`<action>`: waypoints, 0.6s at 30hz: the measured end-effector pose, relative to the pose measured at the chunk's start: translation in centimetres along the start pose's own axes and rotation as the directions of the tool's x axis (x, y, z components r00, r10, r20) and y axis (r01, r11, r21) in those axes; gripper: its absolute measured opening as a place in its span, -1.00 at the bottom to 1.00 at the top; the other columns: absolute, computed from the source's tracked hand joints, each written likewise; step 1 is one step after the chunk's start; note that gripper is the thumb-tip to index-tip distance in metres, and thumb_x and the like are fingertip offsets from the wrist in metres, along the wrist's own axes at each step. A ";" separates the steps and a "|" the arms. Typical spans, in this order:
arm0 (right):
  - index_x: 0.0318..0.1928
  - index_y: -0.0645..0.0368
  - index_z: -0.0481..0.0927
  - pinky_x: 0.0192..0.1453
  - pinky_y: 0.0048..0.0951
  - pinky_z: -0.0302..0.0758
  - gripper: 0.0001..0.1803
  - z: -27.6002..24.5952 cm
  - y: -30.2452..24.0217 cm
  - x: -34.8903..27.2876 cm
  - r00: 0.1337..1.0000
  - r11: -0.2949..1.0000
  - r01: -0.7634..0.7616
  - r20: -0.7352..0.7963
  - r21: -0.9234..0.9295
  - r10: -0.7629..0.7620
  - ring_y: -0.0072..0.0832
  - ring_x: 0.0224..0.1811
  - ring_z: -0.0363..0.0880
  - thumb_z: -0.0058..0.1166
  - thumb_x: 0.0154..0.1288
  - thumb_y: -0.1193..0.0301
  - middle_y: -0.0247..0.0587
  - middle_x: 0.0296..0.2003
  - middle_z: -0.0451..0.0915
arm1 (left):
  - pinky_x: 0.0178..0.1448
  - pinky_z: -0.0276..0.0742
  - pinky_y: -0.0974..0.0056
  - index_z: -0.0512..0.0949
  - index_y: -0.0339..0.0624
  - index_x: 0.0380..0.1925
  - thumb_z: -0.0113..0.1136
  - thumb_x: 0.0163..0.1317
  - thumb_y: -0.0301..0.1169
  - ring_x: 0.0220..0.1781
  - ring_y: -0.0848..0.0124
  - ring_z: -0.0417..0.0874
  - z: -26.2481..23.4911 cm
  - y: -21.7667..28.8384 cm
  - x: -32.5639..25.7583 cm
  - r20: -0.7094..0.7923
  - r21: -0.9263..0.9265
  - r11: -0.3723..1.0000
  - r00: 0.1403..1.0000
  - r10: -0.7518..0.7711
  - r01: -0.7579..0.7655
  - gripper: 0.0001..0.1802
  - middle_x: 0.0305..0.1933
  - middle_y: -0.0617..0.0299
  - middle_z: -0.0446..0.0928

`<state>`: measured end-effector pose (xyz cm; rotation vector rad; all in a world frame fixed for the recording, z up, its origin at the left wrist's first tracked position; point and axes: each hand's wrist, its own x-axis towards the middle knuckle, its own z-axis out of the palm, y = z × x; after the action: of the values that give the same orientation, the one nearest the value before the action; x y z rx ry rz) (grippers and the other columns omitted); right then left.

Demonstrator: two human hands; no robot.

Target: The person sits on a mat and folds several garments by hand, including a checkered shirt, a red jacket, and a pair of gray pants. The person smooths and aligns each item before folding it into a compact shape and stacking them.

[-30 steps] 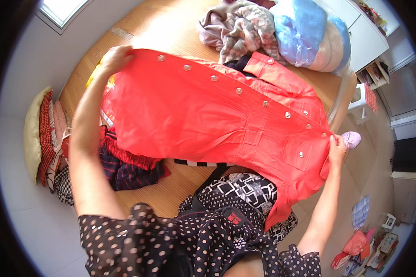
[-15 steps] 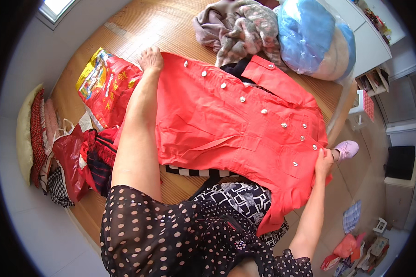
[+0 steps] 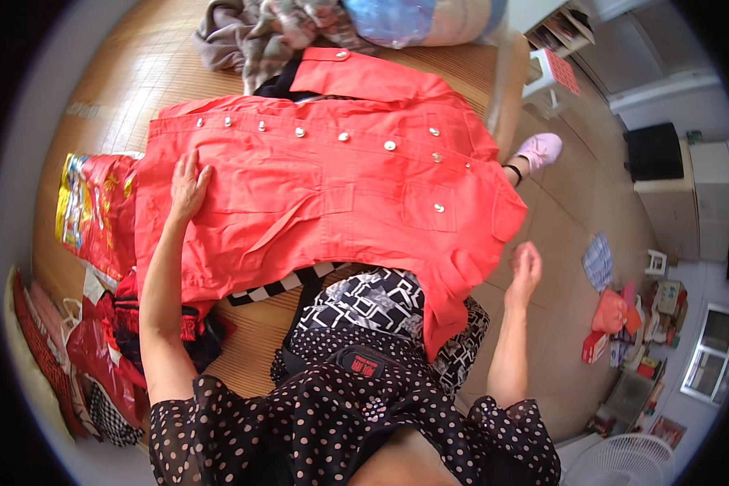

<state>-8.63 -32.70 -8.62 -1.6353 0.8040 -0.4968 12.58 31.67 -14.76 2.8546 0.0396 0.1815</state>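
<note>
A red button-front dress [image 3: 292, 182] lies spread out sideways across a wooden surface and partly over my lap. Silvery buttons run along its far side. Its collar points right, its hem left. My left hand [image 3: 189, 188] rests flat on the dress near the hem, fingers stretched out. To the right of the collar, my right hand [image 3: 526, 271] is raised clear of the fabric, its fingers curled loosely with nothing seen in them. One sleeve [image 3: 373, 74] stretches out on the far side; the near sleeve [image 3: 454, 312] hangs over my patterned black-and-white clothing.
A red and yellow plastic bag [image 3: 105, 206] lies left of the hem. Nearer are folded clothes and cushions [image 3: 44, 356]. Beyond the dress sit a crumpled blanket [image 3: 275, 36] and a blue bundle [image 3: 405, 20]. A stool [image 3: 547, 79] and a fan [image 3: 624, 462] stand on the right.
My left hand has moved from gripping the hem's far corner to lying flat on the dress. My right hand has let go of the collar area. The view has shifted toward the right.
</note>
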 end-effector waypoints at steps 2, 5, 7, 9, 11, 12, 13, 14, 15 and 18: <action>0.09 0.22 0.42 0.06 -0.44 0.44 -0.58 -1.7 1.0 -3.9 0.954 0.966 -0.236 0.213 0.103 0.211 -0.45 -0.04 0.52 0.00 0.33 0.24 -0.23 -0.06 0.54 | 0.37 0.13 0.07 0.27 -0.09 0.25 0.13 0.20 -0.13 0.34 0.03 0.22 -1.3 3.4 -0.1 -0.232 0.131 0.982 0.959 0.164 -0.136 -0.37 0.29 -0.08 0.23; 0.07 0.28 0.43 0.13 -0.38 0.40 -0.49 -2.4 3.4 -8.4 0.804 0.903 -0.407 0.522 0.134 0.284 -0.41 -0.01 0.49 0.03 0.29 0.13 -0.20 -0.04 0.53 | 0.35 0.19 0.09 0.36 -0.11 0.16 0.26 0.09 -0.34 0.31 0.05 0.27 -3.5 12.4 -2.2 -0.216 -0.303 0.859 0.907 0.361 -0.413 -0.41 0.25 -0.06 0.29; 0.13 0.35 0.38 0.25 -0.39 0.27 -0.37 -2.4 5.1 -10.5 0.693 0.875 -0.481 0.636 0.055 0.341 -0.42 0.13 0.37 0.10 0.23 0.09 -0.16 0.06 0.46 | 0.33 0.23 0.09 0.43 -0.16 0.09 0.31 -0.02 -0.48 0.27 0.04 0.31 -4.6 18.8 -5.6 -0.089 -0.420 0.721 0.815 0.572 -0.552 -0.42 0.21 -0.04 0.33; 0.15 0.38 0.34 0.27 -0.39 0.24 -0.31 -1.6 2.9 -11.9 0.612 0.880 -0.474 0.718 -0.004 0.332 -0.41 0.15 0.35 0.14 0.19 0.10 -0.14 0.08 0.44 | 0.32 0.24 0.08 0.44 -0.16 0.07 0.32 -0.03 -0.44 0.26 0.05 0.33 -4.8 23.4 -8.9 0.009 -0.569 0.558 0.674 0.739 -0.604 -0.43 0.20 0.01 0.36; 0.18 0.39 0.32 0.24 -0.43 0.28 -0.30 -2.4 1.2 -12.5 0.572 0.890 -0.448 0.739 -0.081 0.355 -0.44 0.11 0.39 0.22 0.12 0.21 -0.15 0.07 0.46 | 0.32 0.24 0.04 0.45 -0.15 0.05 0.33 -0.06 -0.40 0.25 0.05 0.34 -5.2 26.8 -11.5 0.029 -0.610 0.430 0.524 0.851 -0.665 -0.42 0.19 0.03 0.36; 0.17 0.39 0.32 0.23 -0.43 0.30 -0.31 -3.2 0.3 -12.7 0.549 0.889 -0.435 0.742 -0.141 0.386 -0.45 0.10 0.41 0.23 0.11 0.25 -0.16 0.07 0.46 | 0.32 0.23 0.01 0.45 -0.14 0.05 0.36 -0.12 -0.38 0.28 0.08 0.33 -5.1 28.2 -12.6 -0.025 -0.637 0.346 0.467 0.884 -0.689 -0.38 0.21 0.05 0.35; 0.17 0.38 0.33 0.22 -0.44 0.31 -0.31 -3.9 -0.8 -12.9 0.527 0.885 -0.422 0.741 -0.197 0.416 -0.46 0.08 0.43 0.25 0.09 0.30 -0.16 0.06 0.47 | 0.32 0.22 -0.02 0.44 -0.13 0.05 0.38 -0.17 -0.35 0.30 0.10 0.31 -5.1 29.5 -13.4 -0.080 -0.659 0.258 0.406 0.910 -0.707 -0.34 0.22 0.07 0.34; 0.15 0.39 0.35 0.19 -0.46 0.34 -0.33 -4.5 -2.4 -13.3 0.486 0.860 -0.452 0.744 -0.236 0.459 -0.49 0.06 0.45 0.27 0.04 0.39 -0.17 0.05 0.49 | 0.34 0.18 -0.04 0.41 -0.13 0.09 0.39 -0.17 -0.34 0.32 0.11 0.28 -5.3 30.5 -14.3 -0.076 -0.658 0.226 0.363 0.929 -0.718 -0.30 0.25 0.07 0.32; 0.14 0.39 0.37 0.19 -0.47 0.36 -0.36 -5.4 -2.7 -13.3 0.441 0.850 -0.465 0.767 -0.248 0.466 -0.52 0.05 0.46 0.26 0.02 0.45 -0.19 0.04 0.50 | 0.36 0.14 -0.07 0.39 -0.12 0.12 0.39 -0.16 -0.34 0.35 0.12 0.25 -5.5 31.4 -14.9 -0.073 -0.657 0.196 0.319 0.945 -0.728 -0.27 0.27 0.08 0.30; 0.04 0.37 0.47 0.13 -0.48 0.39 -0.43 -6.7 -5.8 -14.2 0.430 0.851 -0.510 0.819 -0.125 0.379 -0.52 -0.02 0.51 0.31 -0.05 0.48 -0.24 -0.06 0.57 | 0.42 0.01 -0.06 0.23 -0.11 0.25 0.38 -0.14 -0.31 0.41 0.15 0.16 -5.4 32.9 -15.6 -0.023 -0.665 0.195 0.281 0.960 -0.721 -0.13 0.35 0.08 0.19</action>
<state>-21.52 -26.33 0.00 -1.2137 0.4106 0.6009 -3.30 0.81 -2.33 1.8473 -1.5310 -0.1871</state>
